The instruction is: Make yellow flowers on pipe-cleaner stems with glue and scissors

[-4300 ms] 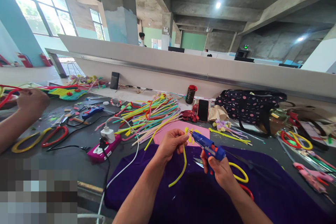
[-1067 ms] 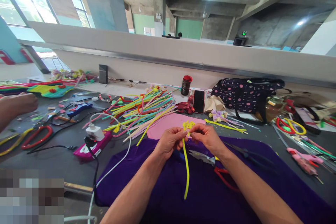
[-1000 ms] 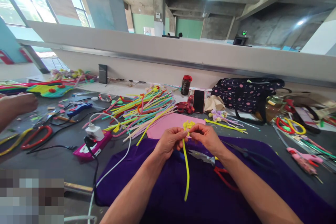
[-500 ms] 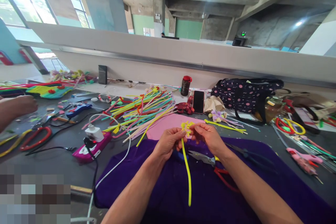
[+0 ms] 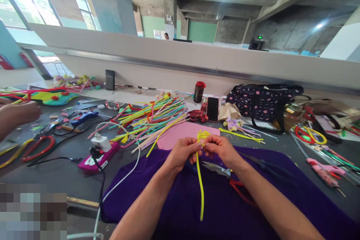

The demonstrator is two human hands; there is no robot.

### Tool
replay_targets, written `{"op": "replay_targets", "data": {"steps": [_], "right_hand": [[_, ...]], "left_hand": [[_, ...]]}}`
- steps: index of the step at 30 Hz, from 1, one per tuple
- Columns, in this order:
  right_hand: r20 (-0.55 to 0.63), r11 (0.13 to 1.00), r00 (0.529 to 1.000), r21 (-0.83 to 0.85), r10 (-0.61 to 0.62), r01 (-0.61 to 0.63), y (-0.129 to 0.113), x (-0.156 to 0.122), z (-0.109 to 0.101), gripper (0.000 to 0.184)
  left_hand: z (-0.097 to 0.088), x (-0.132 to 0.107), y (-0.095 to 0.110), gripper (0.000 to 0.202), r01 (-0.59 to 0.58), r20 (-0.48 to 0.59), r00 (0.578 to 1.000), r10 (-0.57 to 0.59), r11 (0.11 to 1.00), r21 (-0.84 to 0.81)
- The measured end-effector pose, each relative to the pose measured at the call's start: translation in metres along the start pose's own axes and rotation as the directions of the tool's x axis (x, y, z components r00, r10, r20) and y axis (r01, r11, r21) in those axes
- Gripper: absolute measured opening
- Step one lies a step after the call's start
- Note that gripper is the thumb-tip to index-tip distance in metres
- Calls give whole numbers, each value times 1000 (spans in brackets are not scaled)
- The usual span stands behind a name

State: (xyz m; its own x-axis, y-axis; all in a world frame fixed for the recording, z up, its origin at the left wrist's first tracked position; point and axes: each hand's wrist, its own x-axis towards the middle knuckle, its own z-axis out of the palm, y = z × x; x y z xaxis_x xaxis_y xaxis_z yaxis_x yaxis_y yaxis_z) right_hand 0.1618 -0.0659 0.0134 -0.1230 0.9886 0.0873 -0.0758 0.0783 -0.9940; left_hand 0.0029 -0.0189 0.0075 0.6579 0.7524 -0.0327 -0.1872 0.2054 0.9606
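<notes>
My left hand (image 5: pixel 182 152) and my right hand (image 5: pixel 221 148) meet above a purple cloth (image 5: pixel 225 210), both pinched on the top of a yellow pipe cleaner (image 5: pixel 200 183). Its upper end is curled into a small yellow cluster between my fingertips, and its long tail hangs down over the cloth. Scissors with red handles (image 5: pixel 225 174) lie on the cloth just under my right wrist. A pink sheet (image 5: pixel 180 137) lies just beyond my hands.
A heap of coloured pipe cleaners (image 5: pixel 152 118) lies at centre left, beside a pink power strip with a white plug (image 5: pixel 98 153). A spotted bag (image 5: pixel 261 103), a phone (image 5: pixel 213 108) and a bottle (image 5: pixel 198 90) stand behind. Another person's hand (image 5: pixel 17 114) works at far left.
The blue glue gun that my right hand held earlier is gone from it; both hands now pinch the yellow pipe cleaner. In the last second the hands barely moved and the tail swung slightly.
</notes>
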Motion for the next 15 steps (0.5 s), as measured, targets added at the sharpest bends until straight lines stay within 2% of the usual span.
{"op": "replay_targets", "data": {"steps": [6,11,15], "right_hand": [[83,982,993,167,81,-94,3,1,-5,19],[61,972,992,200,112,-122,5,2,-7,19],[94,968,988,209,124,-142,4,1,-6,19]], "left_hand": [[-1,-1,1,25,27,61,998,-25,999,-39],[1,-2,3,26,35,71,997,-32,998,-46],[1,-3,4,26,38,66,997,-36,998,-41]]}}
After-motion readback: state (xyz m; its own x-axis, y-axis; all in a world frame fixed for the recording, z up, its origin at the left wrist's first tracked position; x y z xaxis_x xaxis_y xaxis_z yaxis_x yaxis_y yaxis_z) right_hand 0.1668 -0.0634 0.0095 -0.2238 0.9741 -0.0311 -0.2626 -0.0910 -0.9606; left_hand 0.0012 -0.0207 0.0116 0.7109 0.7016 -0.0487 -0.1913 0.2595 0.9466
